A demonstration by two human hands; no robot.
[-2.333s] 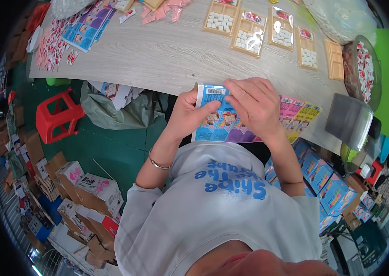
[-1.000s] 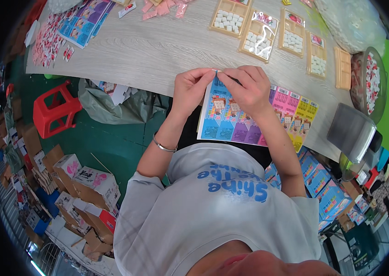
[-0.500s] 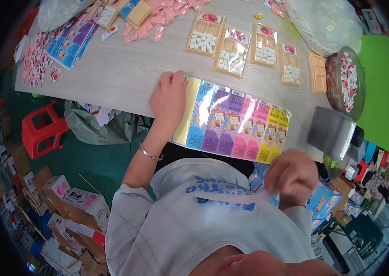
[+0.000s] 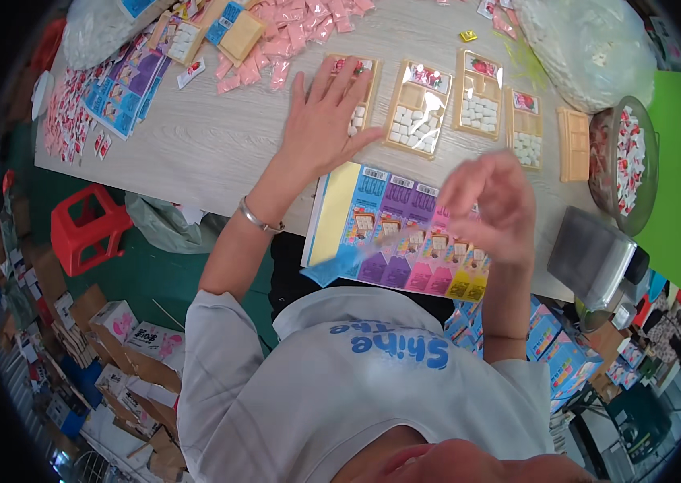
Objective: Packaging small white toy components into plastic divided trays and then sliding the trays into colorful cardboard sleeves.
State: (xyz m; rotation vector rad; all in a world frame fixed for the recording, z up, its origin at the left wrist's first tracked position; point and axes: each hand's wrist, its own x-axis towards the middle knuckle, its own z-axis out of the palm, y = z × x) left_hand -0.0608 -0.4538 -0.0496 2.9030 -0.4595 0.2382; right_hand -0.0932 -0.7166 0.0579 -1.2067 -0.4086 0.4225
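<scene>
Blue strip (image 4: 334, 266) hangs over the lower-left corner of the label sheet (image 4: 395, 275), near the shirt hem. Blurred, so can't tell which face is the adhesive one. Right hand (image 4: 492, 205) seems to pinch its far end between thumb and fingertips; exact contact unclear. My read: hold by one end only, fingers off the sticky face, free end clear of sheet and shirt so it doesn't fold or grab. Sheet spans the near table edge and overhangs the lap, so keep it from sliding.

Left hand (image 4: 320, 129): palm down, fingers spread over the leftmost tray (image 4: 367, 95), pinching nothing. I'd load the rim, not the white pieces, and keep the tray square.

Further out: three similar trays (image 4: 415, 105) just right, clear basin (image 4: 603, 173) beyond, pink sachets (image 4: 276, 48) past the left fingertips.
</scene>
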